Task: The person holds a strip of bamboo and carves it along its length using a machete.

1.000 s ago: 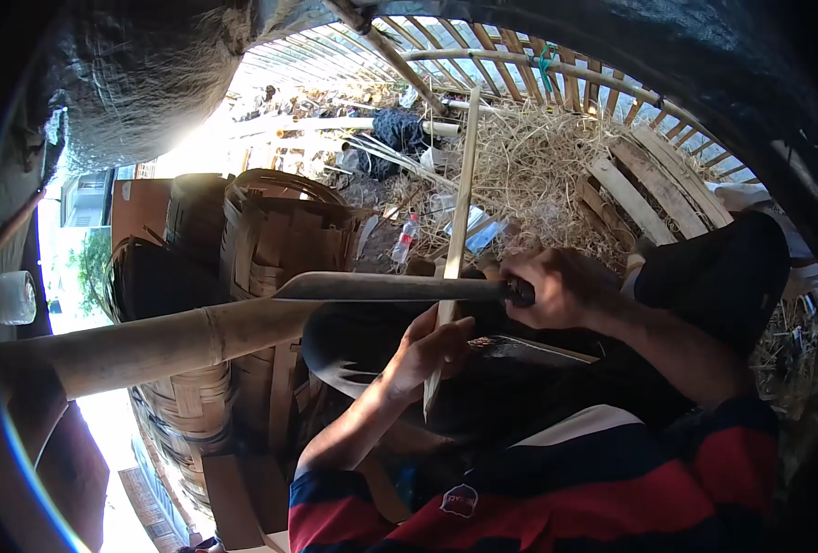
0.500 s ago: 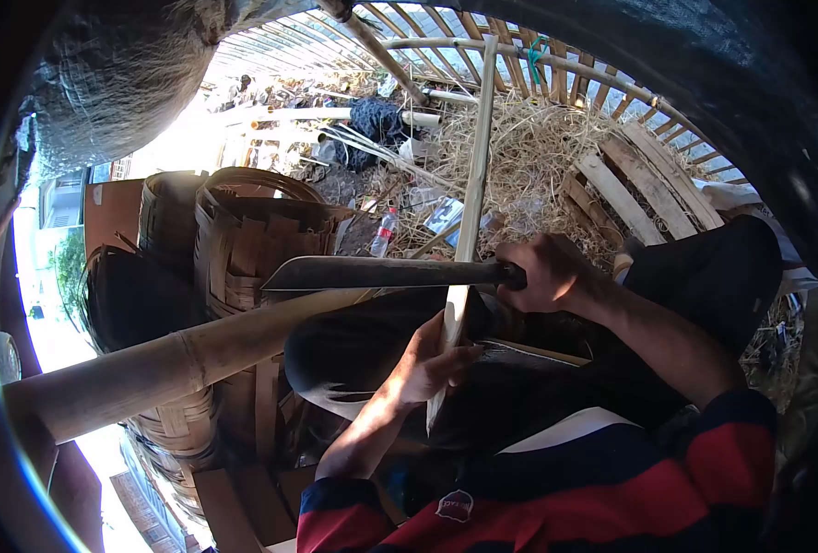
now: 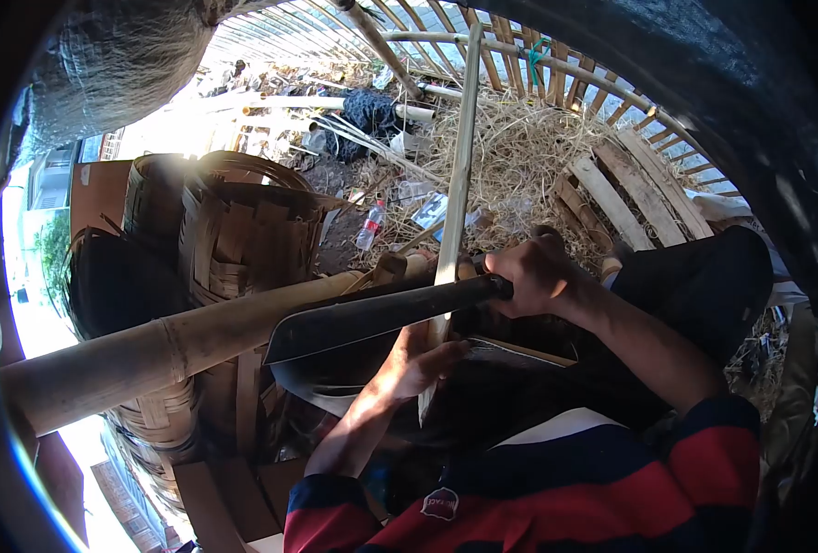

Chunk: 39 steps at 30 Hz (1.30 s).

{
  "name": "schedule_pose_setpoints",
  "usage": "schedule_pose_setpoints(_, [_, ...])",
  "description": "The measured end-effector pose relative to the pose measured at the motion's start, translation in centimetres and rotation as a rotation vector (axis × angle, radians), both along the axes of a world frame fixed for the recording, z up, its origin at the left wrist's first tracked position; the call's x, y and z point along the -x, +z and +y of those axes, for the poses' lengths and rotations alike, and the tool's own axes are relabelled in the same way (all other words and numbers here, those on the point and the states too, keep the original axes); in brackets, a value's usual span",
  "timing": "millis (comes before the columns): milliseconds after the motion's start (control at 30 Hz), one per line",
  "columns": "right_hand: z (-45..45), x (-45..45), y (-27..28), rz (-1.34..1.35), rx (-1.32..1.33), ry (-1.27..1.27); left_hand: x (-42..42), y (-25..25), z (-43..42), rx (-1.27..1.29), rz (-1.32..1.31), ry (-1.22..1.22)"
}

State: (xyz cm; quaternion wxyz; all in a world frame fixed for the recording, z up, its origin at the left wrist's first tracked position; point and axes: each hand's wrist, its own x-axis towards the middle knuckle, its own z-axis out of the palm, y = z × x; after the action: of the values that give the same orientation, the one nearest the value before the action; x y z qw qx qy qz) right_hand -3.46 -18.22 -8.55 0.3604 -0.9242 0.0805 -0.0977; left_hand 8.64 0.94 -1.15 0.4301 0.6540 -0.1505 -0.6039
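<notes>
My left hand (image 3: 418,362) grips a long split bamboo strip (image 3: 459,175) near its lower, pointed end. The strip stands lengthwise away from me, its far end up by the slatted fence. In my right hand (image 3: 536,274) is a machete (image 3: 372,318), its fingers wrapped round the handle. The dark blade lies across the strip just above my left hand, its broad tip towards the left and tilted down. Part of the strip is hidden under the blade. Beneath both hands are my dark-trousered legs (image 3: 694,276).
A thick bamboo pole (image 3: 105,373) runs from the left towards my knees. Woven bamboo baskets (image 3: 243,230) stand behind it. Beyond lie a plastic bottle (image 3: 370,226), straw (image 3: 510,147) and wooden slats (image 3: 616,198). A slatted bamboo fence (image 3: 575,69) curves along the back.
The machete has come down along the strip towards my left hand, and its blade has tilted with the tip lower. The whole view has shifted slightly.
</notes>
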Motion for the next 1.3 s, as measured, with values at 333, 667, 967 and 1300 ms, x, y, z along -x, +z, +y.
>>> schedule_pose_setpoints(333, [-1.9, 2.2, -2.1, 0.120, -0.115, -0.285, 0.4, 0.0, 0.9, 0.015, 0.153, -0.052])
schedule_pose_setpoints(667, [-2.1, 3.2, -3.3, 0.117, -0.027, -0.146, 0.6, -0.1, 0.1, 0.072, 0.022, -0.163])
schedule_pose_setpoints(967, [-5.8, 3.9, -6.7, 0.096, -0.045, -0.341, 0.9, 0.4, 2.3, 0.042, 0.009, -0.145])
schedule_pose_setpoints(1300, [-1.4, 4.0, -1.0, 0.314, -0.084, -0.158, 1.3, -0.7, 0.2, -0.025, -0.020, -0.271])
